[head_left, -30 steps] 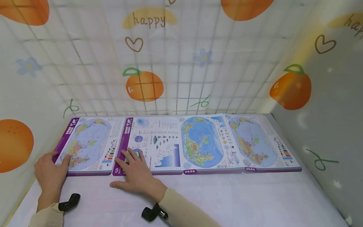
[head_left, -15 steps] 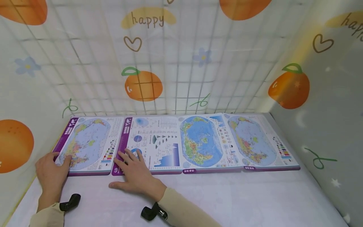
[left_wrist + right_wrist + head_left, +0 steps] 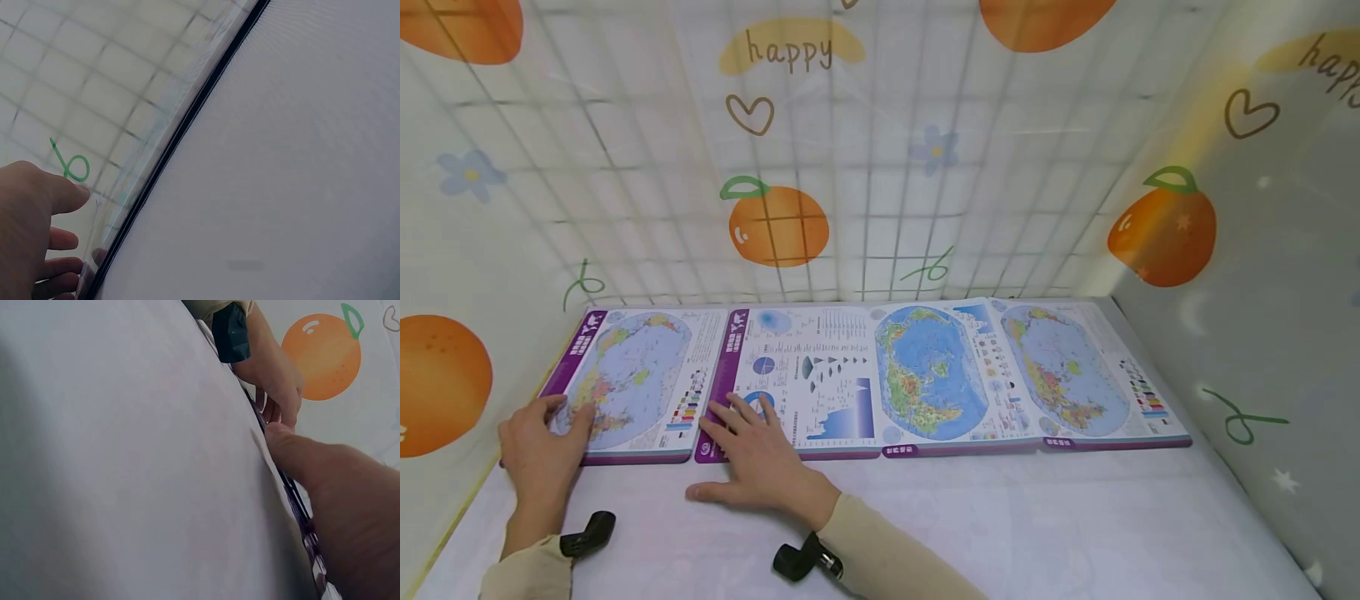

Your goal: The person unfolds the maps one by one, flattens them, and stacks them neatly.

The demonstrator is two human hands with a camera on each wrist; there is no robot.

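A folded world map (image 3: 636, 383) with a purple left band lies at the left of the row, printed with a pale oval map. My left hand (image 3: 542, 450) rests on its near left corner, thumb on the printed face and fingers by the left edge. Right of it, an unfolded world map (image 3: 842, 333) shows several panels side by side. My right hand (image 3: 763, 462) lies across that map's purple band, fingers spread, thumb out over the white cloth. In the left wrist view the left fingers (image 3: 59, 269) are loosely bent beside the dark map edge.
The white-covered table (image 3: 1000, 517) reaches toward me in front of the maps. A printed curtain (image 3: 850, 167) over a wire grid stands directly behind them. A grey printed side wall (image 3: 1285, 333) rises at the right, and a pale one (image 3: 445, 267) at the left.
The left hand has shifted slightly right on the folded map, showing a bit of its purple near corner. The right hand and the unfolded map look unmoved; the head view has shifted slightly.
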